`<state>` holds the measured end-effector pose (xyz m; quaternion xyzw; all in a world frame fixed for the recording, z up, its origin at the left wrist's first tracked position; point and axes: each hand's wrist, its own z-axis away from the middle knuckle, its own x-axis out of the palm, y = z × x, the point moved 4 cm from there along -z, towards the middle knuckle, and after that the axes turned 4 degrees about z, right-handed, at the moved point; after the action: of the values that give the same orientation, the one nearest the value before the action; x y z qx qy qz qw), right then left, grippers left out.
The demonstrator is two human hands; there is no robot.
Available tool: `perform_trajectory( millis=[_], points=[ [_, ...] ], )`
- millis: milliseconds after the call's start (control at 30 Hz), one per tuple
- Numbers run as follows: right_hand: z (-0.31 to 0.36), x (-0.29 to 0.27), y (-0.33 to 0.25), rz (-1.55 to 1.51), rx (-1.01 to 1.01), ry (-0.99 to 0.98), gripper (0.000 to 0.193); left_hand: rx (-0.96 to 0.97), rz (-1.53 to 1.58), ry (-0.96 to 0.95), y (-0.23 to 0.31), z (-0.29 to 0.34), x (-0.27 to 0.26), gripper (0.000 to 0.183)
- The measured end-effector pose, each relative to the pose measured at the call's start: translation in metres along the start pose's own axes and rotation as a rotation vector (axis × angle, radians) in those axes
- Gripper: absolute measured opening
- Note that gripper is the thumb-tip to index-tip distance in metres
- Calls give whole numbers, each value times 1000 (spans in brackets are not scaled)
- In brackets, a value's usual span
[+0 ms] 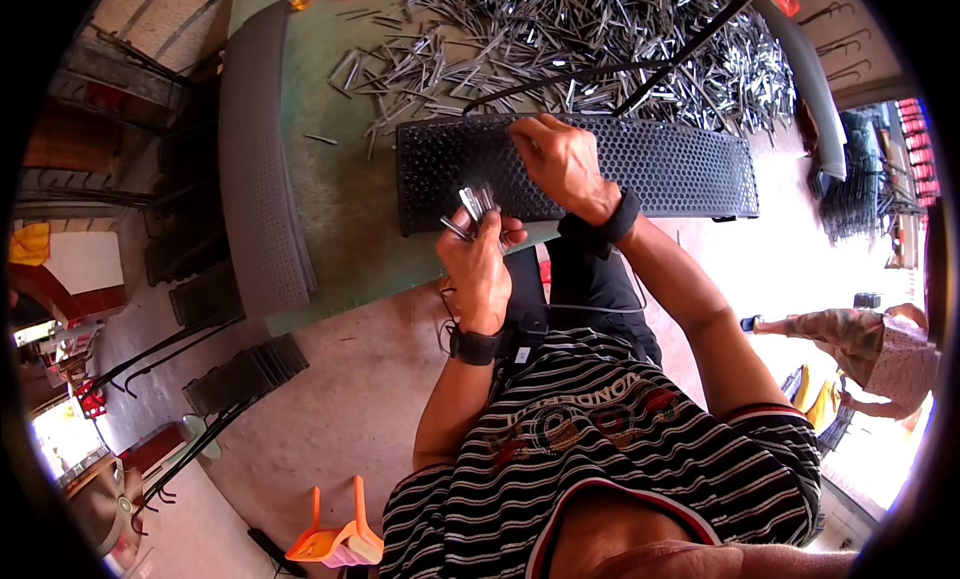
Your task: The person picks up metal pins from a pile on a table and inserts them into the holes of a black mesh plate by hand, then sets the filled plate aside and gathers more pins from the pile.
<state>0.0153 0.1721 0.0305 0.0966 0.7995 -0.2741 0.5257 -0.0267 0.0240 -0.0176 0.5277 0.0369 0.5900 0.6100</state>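
My left hand (476, 269) is closed around a small bunch of short, shiny metal rods (474, 199), their ends poking out past the thumb. Just in front of it lies a long black tray (690, 169) with a grid of round holes. Dark rod ends appear to stand in the holes at its left end. Above the middle of this tray my right hand (568, 169) is held with fingers curled together; whatever they may pinch is hidden. Both wrists wear black bands.
A big heap of loose metal rods (640, 49) covers the far side of the green table (345, 199). Along the table's left edge lies a long grey perforated panel (262, 159). Dark bars (690, 49) cross above the heap. Another person (880, 354) is at the right.
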Motion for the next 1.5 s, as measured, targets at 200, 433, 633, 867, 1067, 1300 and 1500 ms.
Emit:
perform_trajectory(
  millis=[200, 433, 633, 867, 1067, 1300, 1500],
  points=[
    [20, -11, 9, -530, 62, -202, 14, -72, -28, -108, -26, 11, 15, 13],
    [7, -24, 29, -691, 312, 233, 9, -26, 7, -115, -19, 7, 14, 19],
    [4, -11, 29, -503, 185, 290, 6, -3, 29, -67, -9, 5, 13, 21],
    [2, 0, 34, -376, 109, 246, 4, -33, -17, -19, -3, 3, 9, 19],
    [4, -3, 28, -143, 47, 209, 11, -41, -39, 1, -1, 4, 10, 18],
    [22, -8, 11, -648, 210, -210, 15, -19, -45, -130, -15, -5, 22, 20],
    [10, -21, 32, -789, 357, 141, 9, 9, 26, -55, -14, -7, 18, 23]
  ],
)
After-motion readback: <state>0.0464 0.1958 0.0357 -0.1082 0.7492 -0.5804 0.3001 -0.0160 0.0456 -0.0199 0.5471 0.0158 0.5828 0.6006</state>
